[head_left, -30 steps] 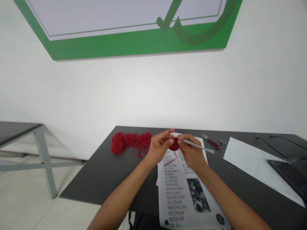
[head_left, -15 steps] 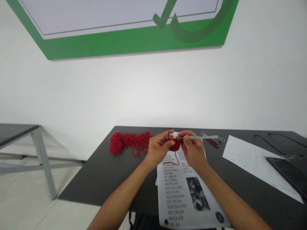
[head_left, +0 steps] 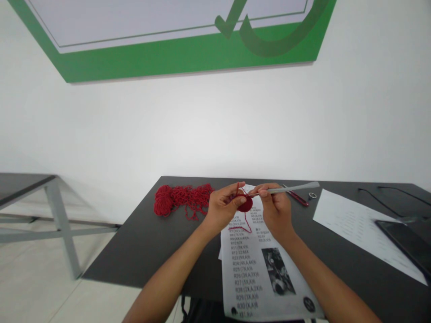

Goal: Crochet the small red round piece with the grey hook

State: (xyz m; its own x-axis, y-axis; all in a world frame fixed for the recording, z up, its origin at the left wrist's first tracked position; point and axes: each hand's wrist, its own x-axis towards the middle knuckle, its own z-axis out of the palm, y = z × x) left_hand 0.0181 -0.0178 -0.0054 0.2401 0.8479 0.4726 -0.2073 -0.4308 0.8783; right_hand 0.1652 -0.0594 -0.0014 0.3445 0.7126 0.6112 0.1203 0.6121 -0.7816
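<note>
Between the thumb and fingers of my left hand (head_left: 225, 204) is a small round piece of red crochet (head_left: 245, 204), with a strand of red yarn running up over the forefinger. A loose yarn tail (head_left: 248, 224) hangs from the piece onto the printed pattern sheet (head_left: 244, 278). My right hand (head_left: 274, 208) pinches a crochet hook with a pale grey handle (head_left: 296, 187), its thin metal shaft pointing left to the upper edge of the crochet. Whether the hook tip is inside a stitch is too small to tell.
A heap of red yarn (head_left: 164, 200) lies on the dark table (head_left: 134, 251) to the left. Beyond my right hand are dark red-handled snips (head_left: 298, 198) and a small ring (head_left: 312, 196). Farther right are another paper (head_left: 350, 229), a dark tablet-like device (head_left: 404, 244) and glasses (head_left: 387, 202).
The hook has slid to the right and tilted, its handle end now higher and farther out. My right hand has shifted slightly right; my left hand keeps its place on the crochet.
</note>
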